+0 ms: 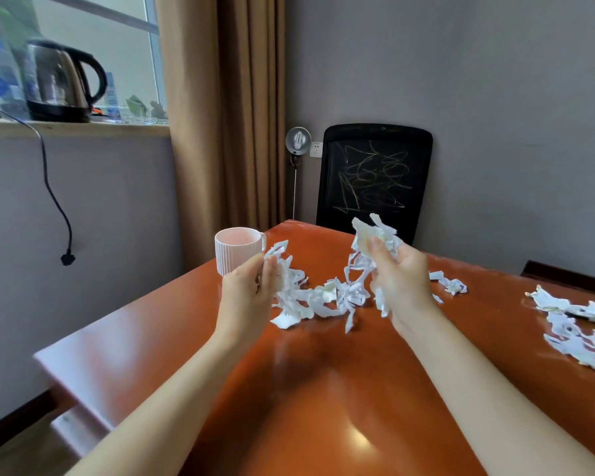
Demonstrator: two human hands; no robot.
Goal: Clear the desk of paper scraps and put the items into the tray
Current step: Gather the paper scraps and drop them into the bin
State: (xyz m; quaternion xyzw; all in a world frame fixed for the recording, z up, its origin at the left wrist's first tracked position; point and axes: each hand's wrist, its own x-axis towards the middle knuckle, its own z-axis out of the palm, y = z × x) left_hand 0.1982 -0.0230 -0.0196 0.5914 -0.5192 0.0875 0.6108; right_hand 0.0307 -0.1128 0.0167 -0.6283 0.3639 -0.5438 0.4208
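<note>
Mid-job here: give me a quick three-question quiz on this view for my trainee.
1. True or false: the right hand grips a bunch of paper scraps.
2. Fill in: loose scraps also lie toward the desk's ____ edge.
3. Multiple choice: the mug stands nearest A) the left hand, B) the right hand, C) the loose scraps.
Key: 1 true; 2 right; 3 A.

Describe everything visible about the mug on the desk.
The mug is pale pink, ceramic-looking, with vertical ribs on its outer wall and a handle on its right side. It stands upright near the far left edge of the desk; nothing shows inside. The left hand, holding paper scraps, overlaps its lower right.
</note>
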